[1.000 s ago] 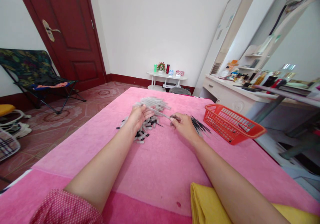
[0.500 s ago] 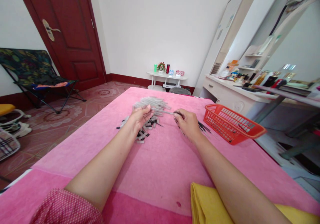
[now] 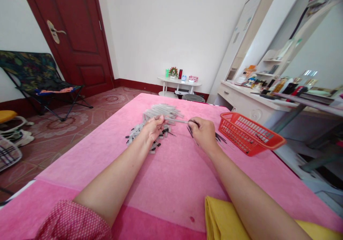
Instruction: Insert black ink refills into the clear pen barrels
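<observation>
Between my two hands a thin translucent pen barrel [image 3: 175, 120] is held level above the pink cloth. My left hand [image 3: 154, 129] pinches its left end, thumb and fingertips together. My right hand [image 3: 204, 132] is closed at the other end, with several thin black sticks like pen refills [image 3: 190, 130] poking out under its fingers. Behind my left hand lies a heap of similar translucent barrels [image 3: 163, 109]. Short clear and black pieces like pen caps [image 3: 134, 134] lie around my left wrist, partly hidden by it. More black refills [image 3: 220, 137] rest just right of my right hand.
An orange plastic basket [image 3: 249, 134] stands on the pink cloth [image 3: 171, 182] at the right. Folded yellow fabric [image 3: 221, 216] lies at the front, under my right forearm. A cluttered dresser [image 3: 241, 95] is beyond the basket, and a folding chair [image 3: 50, 79] stands at left.
Both hands have shifted very slightly to the right in view, along with the scene. The left fingers are a little higher at the barrel's end; both hands still hold it.
</observation>
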`<state>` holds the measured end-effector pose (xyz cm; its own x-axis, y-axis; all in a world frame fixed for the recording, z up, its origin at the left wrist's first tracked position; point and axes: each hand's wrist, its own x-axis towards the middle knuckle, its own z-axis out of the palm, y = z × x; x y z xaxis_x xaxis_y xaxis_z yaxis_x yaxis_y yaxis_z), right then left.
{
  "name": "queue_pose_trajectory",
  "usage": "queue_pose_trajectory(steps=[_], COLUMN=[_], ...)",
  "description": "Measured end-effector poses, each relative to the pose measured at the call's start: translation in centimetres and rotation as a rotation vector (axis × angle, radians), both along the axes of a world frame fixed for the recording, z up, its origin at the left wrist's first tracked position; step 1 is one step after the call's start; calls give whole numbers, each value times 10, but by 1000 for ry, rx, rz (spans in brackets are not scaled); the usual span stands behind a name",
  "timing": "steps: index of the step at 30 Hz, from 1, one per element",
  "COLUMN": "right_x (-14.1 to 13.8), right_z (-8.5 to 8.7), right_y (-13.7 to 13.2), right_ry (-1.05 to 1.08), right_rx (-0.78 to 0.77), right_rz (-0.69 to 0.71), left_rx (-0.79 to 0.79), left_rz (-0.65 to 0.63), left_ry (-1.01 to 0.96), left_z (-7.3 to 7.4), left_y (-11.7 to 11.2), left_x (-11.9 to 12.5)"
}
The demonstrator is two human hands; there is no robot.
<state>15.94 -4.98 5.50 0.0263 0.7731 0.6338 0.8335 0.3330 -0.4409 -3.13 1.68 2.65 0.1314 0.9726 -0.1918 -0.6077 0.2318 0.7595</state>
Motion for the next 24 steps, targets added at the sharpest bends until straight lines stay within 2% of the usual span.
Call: queue_pose_trajectory(steps=[7, 12, 15, 17, 21, 24], right_x=[-4, 2, 0, -6, -9, 10], right_z=[11, 9, 8, 11, 28, 44], right_y=[-2, 5, 4, -2, -15, -17], right_ry=[57, 100, 31, -83, -287, -337], right_rx=[-88, -260, -320, -331, -337, -291], right_rz=[-17, 76, 145, 157, 66, -119], left_rx=[31, 117, 188, 268, 403, 431], left_rz=[33, 39, 67, 32, -76, -59], left_ry=[21, 16, 91, 194, 337, 403], left_z=[1, 4, 7, 8, 14, 17], left_y=[-8, -7, -10, -15, -30, -35], left_x=[6, 5, 10, 18, 33, 33])
